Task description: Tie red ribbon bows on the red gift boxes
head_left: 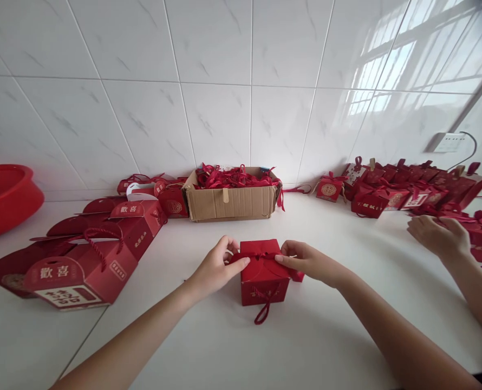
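A small red gift box [264, 290] stands upright on the white counter in front of me. Across its top runs a red ribbon [261, 254], with a knot near the middle. My left hand [216, 266] pinches the ribbon at the box's left upper edge, thumb on top. On the opposite edge, my right hand [306, 264] grips the ribbon between thumb and fingers. A twisted red cord loop [262, 314] hangs from the front face onto the counter. Some loose ribbon shows beneath my right hand.
A cardboard box [233, 205] full of red ribbons stands against the tiled wall. Red handled boxes [80, 273] fill the left side, near a red basin [5, 197]. More gift boxes [371, 200] crowd the right, where another person's hand [442, 236] reaches in.
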